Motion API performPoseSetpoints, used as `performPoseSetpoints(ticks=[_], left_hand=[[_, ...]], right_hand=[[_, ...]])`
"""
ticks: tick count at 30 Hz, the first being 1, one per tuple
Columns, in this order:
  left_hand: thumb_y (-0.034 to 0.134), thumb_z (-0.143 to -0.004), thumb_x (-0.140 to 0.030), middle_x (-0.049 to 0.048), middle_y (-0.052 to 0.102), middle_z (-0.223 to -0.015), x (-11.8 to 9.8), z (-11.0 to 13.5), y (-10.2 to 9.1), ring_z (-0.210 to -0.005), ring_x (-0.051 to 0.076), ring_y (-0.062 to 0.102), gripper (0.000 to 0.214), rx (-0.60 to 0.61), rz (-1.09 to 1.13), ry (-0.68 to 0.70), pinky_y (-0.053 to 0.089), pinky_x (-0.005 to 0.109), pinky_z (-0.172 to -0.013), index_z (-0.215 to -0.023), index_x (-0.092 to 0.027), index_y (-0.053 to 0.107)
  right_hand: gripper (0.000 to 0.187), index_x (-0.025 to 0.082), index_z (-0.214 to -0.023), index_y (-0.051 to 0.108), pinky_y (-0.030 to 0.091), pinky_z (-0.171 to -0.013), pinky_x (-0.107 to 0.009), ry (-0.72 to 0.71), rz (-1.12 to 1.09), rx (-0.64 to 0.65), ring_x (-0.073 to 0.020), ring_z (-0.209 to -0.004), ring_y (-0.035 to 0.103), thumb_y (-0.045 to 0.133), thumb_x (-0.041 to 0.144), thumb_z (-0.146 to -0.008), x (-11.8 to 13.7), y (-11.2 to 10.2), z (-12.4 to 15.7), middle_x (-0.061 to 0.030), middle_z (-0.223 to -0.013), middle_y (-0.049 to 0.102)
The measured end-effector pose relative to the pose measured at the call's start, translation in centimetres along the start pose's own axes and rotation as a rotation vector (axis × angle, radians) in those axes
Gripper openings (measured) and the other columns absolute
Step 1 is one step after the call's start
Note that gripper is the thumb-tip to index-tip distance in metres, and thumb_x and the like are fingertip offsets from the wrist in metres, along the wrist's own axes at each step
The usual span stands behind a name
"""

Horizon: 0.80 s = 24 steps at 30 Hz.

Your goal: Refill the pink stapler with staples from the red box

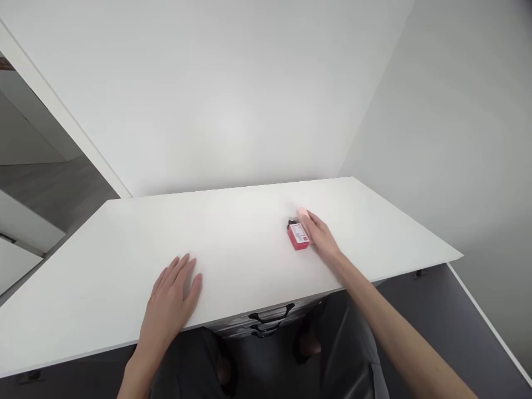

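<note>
My left hand (170, 293) lies flat on the white tabletop (233, 244), fingers stretched out and holding nothing. Toward the right of the table, my right hand (319, 231) is closed around a small pale pink block (303, 213), slightly blurred at the fingertips. Just left of that hand is a small red box (298, 237) with a white printed label on top. A small dark object (292, 222) with a clear part shows behind the box, partly hidden. Whether my right hand also touches the box I cannot tell.
A white wall (233, 100) rises behind the table, and a grey wall (465, 122) stands at the right. Below the front edge are drawers with black handles (272, 317). My legs (349, 343) are under the table. Grey flooring (54, 194) shows at left.
</note>
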<state>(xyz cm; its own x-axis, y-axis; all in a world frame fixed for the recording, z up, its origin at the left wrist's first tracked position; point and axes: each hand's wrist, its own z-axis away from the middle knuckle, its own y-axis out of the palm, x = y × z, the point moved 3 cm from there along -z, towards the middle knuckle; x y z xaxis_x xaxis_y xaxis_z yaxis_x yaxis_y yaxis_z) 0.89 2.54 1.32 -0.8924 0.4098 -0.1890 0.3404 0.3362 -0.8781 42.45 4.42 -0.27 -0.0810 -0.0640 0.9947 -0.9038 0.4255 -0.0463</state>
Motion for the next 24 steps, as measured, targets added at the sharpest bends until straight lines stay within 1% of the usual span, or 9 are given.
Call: performPoseSetpoints(ticks=[2,6,9,11,13,15,18,21,24], left_hand=[[0.042,-0.104,-0.049,0.0123,0.057,-0.156,-0.1,0.0,-0.1,-0.149,0.034,0.049,0.053,-0.004,0.002,0.000,0.040,0.057,-0.123,-0.144,-0.018,0.060],[0.043,-0.104,-0.049,0.0122,0.058,-0.155,-0.4,0.0,-0.3,-0.149,0.034,0.049,0.053,0.004,0.010,-0.013,0.039,0.056,-0.124,-0.142,-0.018,0.062],[0.044,-0.104,-0.049,0.0122,0.059,-0.154,-0.6,0.1,-0.5,-0.148,0.034,0.049,0.053,0.010,0.015,-0.018,0.040,0.057,-0.124,-0.142,-0.018,0.062],[0.043,-0.104,-0.049,0.0122,0.059,-0.154,-0.6,0.1,-0.5,-0.148,0.034,0.050,0.052,0.009,0.015,-0.015,0.040,0.057,-0.124,-0.142,-0.019,0.062],[0.043,-0.104,-0.049,0.0125,0.059,-0.154,-0.6,0.2,-0.5,-0.147,0.034,0.050,0.051,0.013,0.008,-0.010,0.040,0.057,-0.124,-0.142,-0.019,0.061],[0.043,-0.105,-0.048,0.0127,0.058,-0.155,-0.6,0.3,-0.4,-0.148,0.035,0.049,0.050,0.021,-0.003,-0.003,0.041,0.058,-0.122,-0.141,-0.020,0.062],[0.044,-0.105,-0.047,0.0123,0.057,-0.155,-1.1,-0.1,-0.6,-0.148,0.035,0.048,0.047,0.025,0.017,0.040,0.045,0.057,-0.118,-0.141,-0.022,0.061],[0.046,-0.105,-0.046,0.0107,0.058,-0.154,-2.8,-1.6,-1.0,-0.147,0.032,0.049,0.045,0.022,0.092,0.146,0.046,0.054,-0.118,-0.143,-0.025,0.058],[0.048,-0.105,-0.047,0.0095,0.053,-0.157,-5.3,-4.3,-1.0,-0.148,0.031,0.045,0.048,0.072,0.154,0.258,0.043,0.052,-0.120,-0.148,-0.026,0.052]], right_hand=[[0.059,0.022,-0.135,0.066,0.060,-0.093,-0.041,-0.014,-0.008,0.060,-0.0272,-0.105,0.075,0.060,0.064,-0.094,0.5,3.6,0.4,-0.0072,-0.121,0.078],[0.056,0.023,-0.145,0.060,0.059,-0.098,-0.039,-0.054,-0.007,0.159,-0.0262,-0.115,0.072,0.051,0.056,-0.101,1.4,9.5,1.6,-0.0078,-0.140,0.070],[0.056,0.025,-0.154,0.052,0.059,-0.101,-0.040,-0.110,0.123,0.231,-0.0246,-0.119,0.072,0.038,0.052,-0.107,1.7,12.2,2.4,-0.0060,-0.144,0.068],[0.059,0.025,-0.159,0.047,0.057,-0.105,-0.041,-0.136,0.225,0.234,-0.0239,-0.127,0.068,0.032,0.052,-0.109,1.7,13.0,2.6,-0.0058,-0.150,0.064],[0.063,0.022,-0.161,0.043,0.054,-0.110,-0.040,-0.114,0.246,0.216,-0.0239,-0.138,0.061,0.033,0.055,-0.108,1.5,12.8,2.7,-0.0077,-0.158,0.056],[0.066,0.020,-0.162,0.043,0.051,-0.115,-0.042,-0.079,0.200,0.210,-0.0245,-0.146,0.055,0.039,0.058,-0.107,1.2,12.0,2.7,-0.0092,-0.162,0.051],[0.064,0.024,-0.160,0.046,0.046,-0.121,-0.047,-0.079,0.167,0.227,-0.0259,-0.149,0.050,0.043,0.059,-0.106,1.1,9.8,3.0,-0.0083,-0.162,0.050],[0.061,0.026,-0.158,0.048,0.043,-0.123,-0.050,-0.072,0.205,0.220,-0.0263,-0.151,0.048,0.047,0.057,-0.105,1.2,7.0,4.0,-0.0079,-0.161,0.052],[0.059,0.026,-0.156,0.050,0.040,-0.125,-0.051,-0.067,0.215,0.227,-0.0270,-0.150,0.049,0.050,0.055,-0.104,1.2,4.5,5.5,-0.0089,-0.162,0.052]])
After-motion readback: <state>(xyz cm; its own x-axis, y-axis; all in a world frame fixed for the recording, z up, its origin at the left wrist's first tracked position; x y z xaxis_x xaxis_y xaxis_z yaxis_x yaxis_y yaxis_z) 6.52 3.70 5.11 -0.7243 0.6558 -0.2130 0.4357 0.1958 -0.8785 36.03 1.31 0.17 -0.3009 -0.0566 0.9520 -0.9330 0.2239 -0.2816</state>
